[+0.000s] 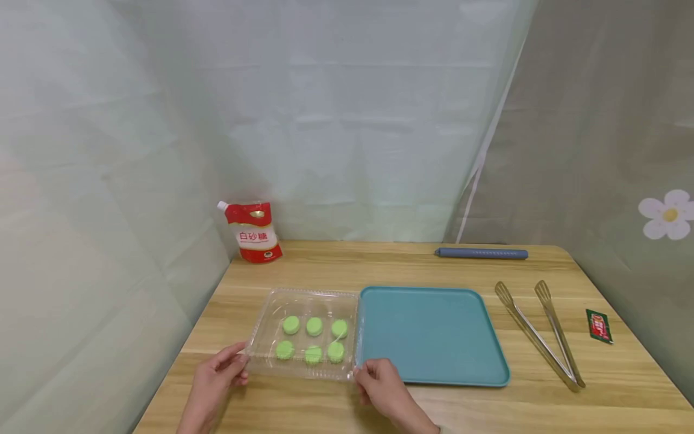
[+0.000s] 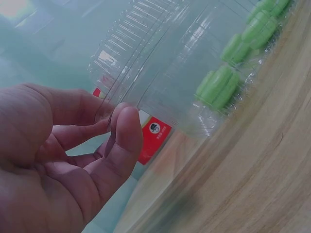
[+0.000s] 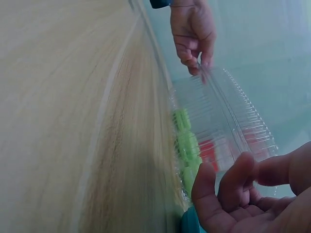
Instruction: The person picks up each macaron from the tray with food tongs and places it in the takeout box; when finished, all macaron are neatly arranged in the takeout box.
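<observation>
A clear plastic clamshell box [image 1: 271,309] sits on the table with its lid over several green macarons [image 1: 314,327], which lie in two rows. My left hand [image 1: 215,375] pinches the rim at the box's near left corner between thumb and fingers. At the near right corner, my right hand [image 1: 384,387] pinches the rim, its other fingers curled. The left wrist view shows the lid [image 2: 160,53] standing high above the macarons [image 2: 218,87]. In the right wrist view, both hands are at the box's front edge.
A teal tray [image 1: 428,334] lies right beside the box. Farther right are metal tongs [image 1: 542,337], spread apart, and a small red-and-green packet [image 1: 599,326]. A blue stick-shaped object [image 1: 481,253] lies along the back edge. The red-and-white sugar pouch [image 1: 255,234] stands at the back left.
</observation>
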`<action>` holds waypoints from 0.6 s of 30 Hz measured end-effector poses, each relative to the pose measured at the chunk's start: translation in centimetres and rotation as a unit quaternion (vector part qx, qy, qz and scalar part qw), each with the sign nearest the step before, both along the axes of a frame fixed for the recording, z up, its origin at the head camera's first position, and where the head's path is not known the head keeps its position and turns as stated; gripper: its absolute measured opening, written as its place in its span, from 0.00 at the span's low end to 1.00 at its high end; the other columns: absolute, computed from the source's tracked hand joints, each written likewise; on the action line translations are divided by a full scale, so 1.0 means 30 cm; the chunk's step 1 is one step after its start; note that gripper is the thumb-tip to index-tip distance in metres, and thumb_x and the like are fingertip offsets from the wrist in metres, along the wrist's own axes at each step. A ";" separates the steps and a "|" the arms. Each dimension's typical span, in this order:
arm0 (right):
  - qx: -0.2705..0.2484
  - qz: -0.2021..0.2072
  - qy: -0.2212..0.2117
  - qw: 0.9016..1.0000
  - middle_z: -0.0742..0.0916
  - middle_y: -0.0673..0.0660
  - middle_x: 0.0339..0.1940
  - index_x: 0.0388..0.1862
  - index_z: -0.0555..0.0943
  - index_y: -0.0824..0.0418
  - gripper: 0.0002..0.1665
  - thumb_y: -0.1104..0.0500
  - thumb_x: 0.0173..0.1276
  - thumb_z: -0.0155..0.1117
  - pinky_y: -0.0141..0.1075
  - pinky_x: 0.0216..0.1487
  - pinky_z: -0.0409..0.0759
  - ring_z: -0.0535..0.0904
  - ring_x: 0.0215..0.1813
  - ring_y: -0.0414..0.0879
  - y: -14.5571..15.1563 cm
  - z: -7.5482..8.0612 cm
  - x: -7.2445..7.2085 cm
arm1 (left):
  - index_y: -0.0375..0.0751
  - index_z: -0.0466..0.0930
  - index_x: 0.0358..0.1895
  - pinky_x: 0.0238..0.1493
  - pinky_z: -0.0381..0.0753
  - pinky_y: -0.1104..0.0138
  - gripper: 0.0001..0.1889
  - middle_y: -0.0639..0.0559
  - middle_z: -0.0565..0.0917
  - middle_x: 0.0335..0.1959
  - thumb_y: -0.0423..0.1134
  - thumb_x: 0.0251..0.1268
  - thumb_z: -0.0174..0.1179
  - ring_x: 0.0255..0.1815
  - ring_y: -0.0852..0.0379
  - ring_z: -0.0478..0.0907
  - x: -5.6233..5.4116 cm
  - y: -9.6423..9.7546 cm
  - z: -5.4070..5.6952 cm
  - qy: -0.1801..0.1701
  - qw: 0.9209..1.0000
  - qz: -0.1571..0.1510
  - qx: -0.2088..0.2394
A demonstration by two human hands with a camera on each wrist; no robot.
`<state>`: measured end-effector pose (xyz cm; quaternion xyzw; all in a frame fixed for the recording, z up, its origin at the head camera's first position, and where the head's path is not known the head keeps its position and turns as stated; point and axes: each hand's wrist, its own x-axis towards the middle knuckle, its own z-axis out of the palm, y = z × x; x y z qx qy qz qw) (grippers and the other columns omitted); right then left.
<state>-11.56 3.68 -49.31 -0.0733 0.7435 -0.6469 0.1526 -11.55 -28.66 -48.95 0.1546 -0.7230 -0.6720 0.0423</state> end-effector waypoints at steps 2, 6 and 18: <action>0.010 0.001 0.010 1.000 0.75 0.49 0.13 0.20 0.73 0.67 0.21 0.62 0.75 0.58 0.31 0.23 0.73 0.73 0.17 0.41 0.004 0.003 0.003 | 0.17 0.71 0.63 0.32 0.85 0.66 0.21 0.42 0.83 0.36 0.22 0.68 0.58 0.27 0.56 0.81 0.001 0.001 -0.003 0.005 1.000 -0.003 0.000; 0.024 0.006 0.025 0.999 0.75 0.49 0.12 0.19 0.73 0.67 0.21 0.62 0.75 0.58 0.31 0.23 0.72 0.74 0.18 0.42 0.011 0.002 0.007 | 0.16 0.69 0.63 0.30 0.85 0.67 0.22 0.42 0.83 0.35 0.22 0.68 0.58 0.27 0.57 0.80 0.005 0.001 -0.010 0.013 1.000 -0.008 0.003; -0.019 0.025 -0.005 1.000 0.75 0.50 0.15 0.32 0.77 0.79 0.20 0.59 0.75 0.58 0.30 0.24 0.73 0.73 0.18 0.42 0.018 -0.008 0.004 | 0.22 0.72 0.64 0.28 0.84 0.65 0.19 0.41 0.84 0.31 0.28 0.73 0.53 0.25 0.55 0.79 0.002 0.003 0.001 0.001 0.999 -0.013 -0.029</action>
